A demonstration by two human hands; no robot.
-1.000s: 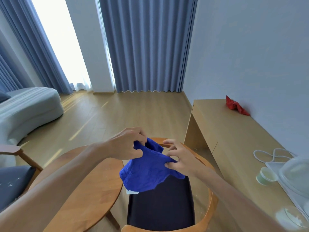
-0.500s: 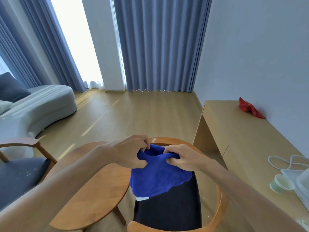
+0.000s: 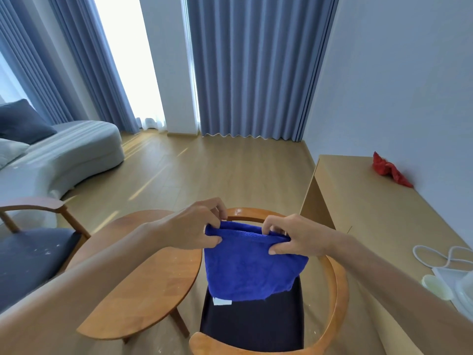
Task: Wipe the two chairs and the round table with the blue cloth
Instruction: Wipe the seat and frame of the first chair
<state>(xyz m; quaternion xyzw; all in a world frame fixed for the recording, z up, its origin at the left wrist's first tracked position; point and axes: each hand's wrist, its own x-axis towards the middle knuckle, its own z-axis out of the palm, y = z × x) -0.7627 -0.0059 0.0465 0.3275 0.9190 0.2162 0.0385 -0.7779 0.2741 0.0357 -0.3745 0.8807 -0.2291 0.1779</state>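
Note:
The blue cloth [image 3: 249,267] hangs folded in the air, a white tag at its lower left corner. My left hand [image 3: 197,226] pinches its top left edge and my right hand [image 3: 291,237] pinches its top right edge. Directly below stands a wooden chair [image 3: 335,285] with a curved back rail and a dark seat. The round wooden table [image 3: 143,285] sits just left of that chair, with pale specks on its top. A second chair [image 3: 33,252] with a dusty grey-blue seat stands at the far left, partly cut off by the frame.
A long light-wood desk [image 3: 378,216] runs along the right wall with a red cloth [image 3: 389,170], a white cable [image 3: 440,257] and a small pale cup [image 3: 435,286] on it. A grey sofa [image 3: 64,155] curves at the left. Wood floor lies beyond, toward the blue curtains.
The bunched cloth has been pulled out flat between both hands, which moved apart along its top edge. The head turned left and up, showing more of the sofa and the left chair.

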